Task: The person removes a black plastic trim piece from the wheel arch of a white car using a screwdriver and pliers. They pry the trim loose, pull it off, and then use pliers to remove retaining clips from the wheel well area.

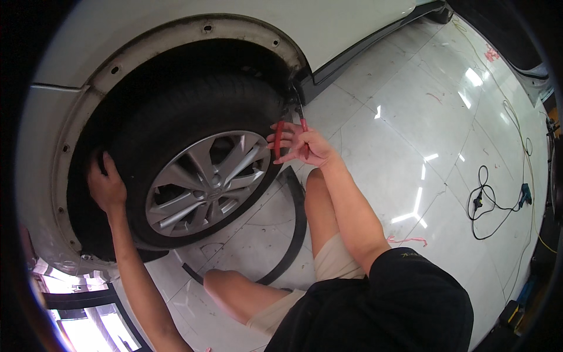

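My right hand (311, 146) grips a pair of pliers (304, 124) with red handles spread apart. Their jaws reach the lower corner of the wheel arch, beside the dark sill end; what they touch there is too small to make out. My left hand (108, 186) is in the gap between the tyre (132, 176) and the opposite side of the arch. Its thumb and fingers are apart, the fingertips partly lost in shadow, and I see nothing held. Between my hands stands the silver alloy wheel (216, 179). The bare arch edge (176, 28) shows several holes.
A curved black trim strip (300, 223) lies on the tiled floor (375, 170) by my knees. Off to the right are a black cable with a plug (478, 200), a teal connector (525, 195) and a long yellowish cord (531, 170). The car's sill (363, 53) runs toward the upper right.
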`<state>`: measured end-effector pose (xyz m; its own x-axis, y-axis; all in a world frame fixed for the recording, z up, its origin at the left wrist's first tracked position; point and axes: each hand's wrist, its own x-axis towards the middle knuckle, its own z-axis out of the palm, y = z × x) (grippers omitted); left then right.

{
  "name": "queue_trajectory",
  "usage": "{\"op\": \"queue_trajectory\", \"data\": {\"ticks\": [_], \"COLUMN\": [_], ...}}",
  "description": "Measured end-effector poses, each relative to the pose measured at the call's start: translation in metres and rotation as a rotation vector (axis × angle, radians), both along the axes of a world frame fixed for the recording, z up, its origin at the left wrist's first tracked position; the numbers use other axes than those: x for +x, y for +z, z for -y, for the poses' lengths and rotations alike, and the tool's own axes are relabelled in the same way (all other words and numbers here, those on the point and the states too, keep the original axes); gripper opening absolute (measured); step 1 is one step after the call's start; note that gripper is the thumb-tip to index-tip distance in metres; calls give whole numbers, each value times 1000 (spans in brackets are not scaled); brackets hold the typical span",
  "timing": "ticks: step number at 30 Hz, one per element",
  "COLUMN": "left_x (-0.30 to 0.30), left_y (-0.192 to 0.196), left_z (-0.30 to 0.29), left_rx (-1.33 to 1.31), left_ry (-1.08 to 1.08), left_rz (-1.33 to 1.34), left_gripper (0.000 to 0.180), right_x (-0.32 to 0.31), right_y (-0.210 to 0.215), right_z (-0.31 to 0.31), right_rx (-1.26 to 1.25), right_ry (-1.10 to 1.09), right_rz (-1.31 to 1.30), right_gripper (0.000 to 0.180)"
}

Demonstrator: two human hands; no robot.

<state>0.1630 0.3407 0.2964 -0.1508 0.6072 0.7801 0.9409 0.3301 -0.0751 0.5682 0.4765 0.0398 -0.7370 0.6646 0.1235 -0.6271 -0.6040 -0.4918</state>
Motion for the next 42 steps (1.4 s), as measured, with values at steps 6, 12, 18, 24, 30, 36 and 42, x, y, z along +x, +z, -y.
{"op": "queue_trajectory", "data": {"ticks": [6,12,18,24,30,36,42], "left_x": [1,-2,-1,-5,-6,-3,5], "left_y": [1,-1,-2,-4,-3,-1,-2], "left_z": [1,-2,-1,0,1,2,4], "left_rx": [-62,3,-13,-6,-10,-8,-32], "left_ry": [12,-13,-1,-11,-7,-42,-35], "left_rz": [68,-6,9,1,22,39,51], "left_gripper": [55,50,52,53,53,52,51], "right_x": [28,45,40,17,-33,-36,-23], "right_y": [-3,-4,6,8,13,20,6], "right_z": [-11,-23,-18,-11,1,4,-6], "right_rx": [13,30,-9,33,-141,-197,-6], "right_ry": [91,57,23,-166,-280,-258,-403], "right_rz": [198,374,360,424,-21,-161,205], "right_gripper": [71,67,67,64,60,61,58]}}
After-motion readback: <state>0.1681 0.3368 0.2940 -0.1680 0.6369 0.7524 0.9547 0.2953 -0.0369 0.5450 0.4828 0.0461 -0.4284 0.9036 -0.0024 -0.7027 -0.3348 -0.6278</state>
